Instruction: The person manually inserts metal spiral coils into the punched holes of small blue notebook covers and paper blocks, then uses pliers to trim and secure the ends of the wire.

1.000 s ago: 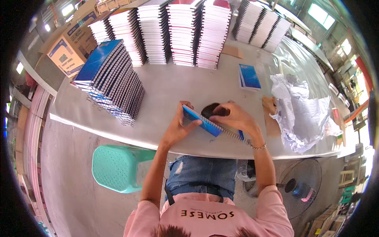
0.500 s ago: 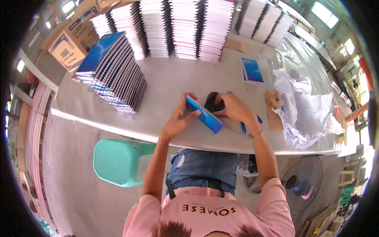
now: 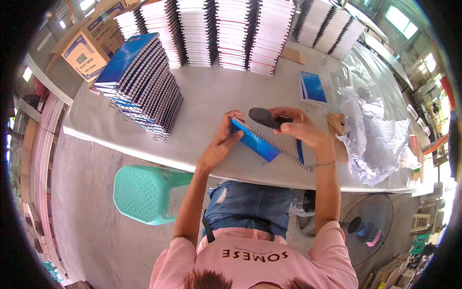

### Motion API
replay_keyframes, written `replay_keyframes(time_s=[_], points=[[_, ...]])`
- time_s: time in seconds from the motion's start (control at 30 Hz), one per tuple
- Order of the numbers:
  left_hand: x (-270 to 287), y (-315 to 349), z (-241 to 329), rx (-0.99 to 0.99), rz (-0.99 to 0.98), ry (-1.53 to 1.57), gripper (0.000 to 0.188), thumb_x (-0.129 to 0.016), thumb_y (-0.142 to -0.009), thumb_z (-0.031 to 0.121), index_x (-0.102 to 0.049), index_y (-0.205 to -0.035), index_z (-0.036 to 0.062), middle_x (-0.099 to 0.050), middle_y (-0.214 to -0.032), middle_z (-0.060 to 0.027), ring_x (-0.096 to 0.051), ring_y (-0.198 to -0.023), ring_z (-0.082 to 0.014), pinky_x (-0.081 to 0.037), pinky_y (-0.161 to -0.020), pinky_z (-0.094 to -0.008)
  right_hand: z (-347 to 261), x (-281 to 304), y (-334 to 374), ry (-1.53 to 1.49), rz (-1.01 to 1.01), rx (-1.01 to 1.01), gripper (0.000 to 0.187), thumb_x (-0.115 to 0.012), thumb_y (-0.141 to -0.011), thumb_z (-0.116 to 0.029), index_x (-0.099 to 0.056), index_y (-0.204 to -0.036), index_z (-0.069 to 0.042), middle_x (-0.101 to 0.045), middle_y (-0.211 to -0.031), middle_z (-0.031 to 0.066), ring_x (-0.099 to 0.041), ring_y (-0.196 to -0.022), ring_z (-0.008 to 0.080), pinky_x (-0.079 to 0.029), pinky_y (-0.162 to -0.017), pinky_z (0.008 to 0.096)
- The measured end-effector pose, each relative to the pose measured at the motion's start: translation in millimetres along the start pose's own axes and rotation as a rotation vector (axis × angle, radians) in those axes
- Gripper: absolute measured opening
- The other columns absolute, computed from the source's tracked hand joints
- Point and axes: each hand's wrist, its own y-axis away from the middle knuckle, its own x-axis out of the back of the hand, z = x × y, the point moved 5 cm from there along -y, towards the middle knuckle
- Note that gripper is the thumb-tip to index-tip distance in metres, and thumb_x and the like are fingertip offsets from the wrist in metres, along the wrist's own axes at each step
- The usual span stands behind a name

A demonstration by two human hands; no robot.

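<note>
My left hand point(image 3: 221, 144) grips the upper left end of a small blue notebook point(image 3: 258, 143), thumb on its cover, tilted above the table. A metal wire coil point(image 3: 294, 158) runs along the notebook's edge, and its loose end sticks out past the lower right corner toward my right wrist. My right hand point(image 3: 305, 128) is closed around a dark grey, rounded object point(image 3: 263, 117), held just above the coiled edge; its exact kind is unclear. Beneath that hand, a slim blue tool point(image 3: 300, 151) lies on the table, partly hidden.
A tall stack of blue coil-bound notebooks point(image 3: 144, 86) stands at left, beside a cardboard box point(image 3: 89, 55). White-paged stacks point(image 3: 233, 36) line the back. Loose blue notebooks point(image 3: 314, 88) and crumpled white wrapping point(image 3: 373, 137) lie at right. A green stool point(image 3: 144, 195) and a fan point(image 3: 368, 229) flank me.
My right hand has lifted the dark object up off the notebook's coiled edge and turned it, so more of it shows. My left hand still holds the notebook. The view has shifted slightly.
</note>
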Motion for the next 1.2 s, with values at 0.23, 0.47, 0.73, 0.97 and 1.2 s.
replay_keyframes(time_s=[0.23,0.47,0.73,0.97,1.2], points=[[-1,-1,3,0.039,-0.001,0.015,0.051,-0.053,-0.093,0.005,-0.034,-0.14,0.012,-0.046,-0.112,-0.0051,-0.044,-0.11,-0.0174,-0.032,-0.102,-0.0307,15,6,-21,0.784,0.024,-0.158,0.042,-0.081,-0.076,-0.028,-0.068,-0.106,0.0,-0.066,-0.102,0.0035,-0.06,-0.089,0.0126,-0.048,-0.08,0.025],[-4,-1,1,0.064,-0.057,-0.036,0.055,-0.051,-0.093,0.003,-0.032,-0.144,0.0114,-0.046,-0.113,-0.005,-0.044,-0.11,-0.0167,-0.032,-0.103,-0.0296,28,9,-18,0.856,0.068,-0.15,0.04,-0.079,-0.075,-0.024,-0.069,-0.107,-0.002,-0.069,-0.102,0.0132,-0.063,-0.096,0.0225,-0.048,-0.088,0.034],[-2,0,3,0.039,-0.024,-0.05,0.056,-0.049,-0.093,0.0,-0.035,-0.145,0.0135,-0.047,-0.116,-0.0055,-0.043,-0.115,-0.0176,-0.03,-0.106,-0.0304,27,0,-21,1.038,0.125,-0.043,0.04,-0.077,-0.077,-0.014,-0.065,-0.114,-0.005,-0.063,-0.102,0.0114,-0.061,-0.092,0.021,-0.049,-0.085,0.0296],[-2,3,10,0.031,0.038,-0.118,0.052,-0.049,-0.096,0.007,-0.035,-0.145,0.0145,-0.046,-0.12,-0.0041,-0.043,-0.115,-0.0179,-0.028,-0.107,-0.0311,39,5,-15,0.903,0.162,0.188,0.042,-0.077,-0.078,-0.01,-0.063,-0.117,-0.008,-0.054,-0.102,0.0097,-0.055,-0.086,0.0235,-0.049,-0.081,0.0329],[2,1,-4,-0.061,0.003,-0.032,0.031,-0.05,-0.099,0.012,-0.045,-0.129,0.0081,-0.048,-0.116,-0.0012,-0.043,-0.112,-0.0139,-0.032,-0.102,-0.0289,11,-6,-4,0.913,0.375,0.462,0.026,-0.062,-0.095,-0.023,-0.055,-0.113,-0.006,-0.055,-0.102,0.0074,-0.059,-0.088,0.0167,-0.052,-0.072,0.0281]])
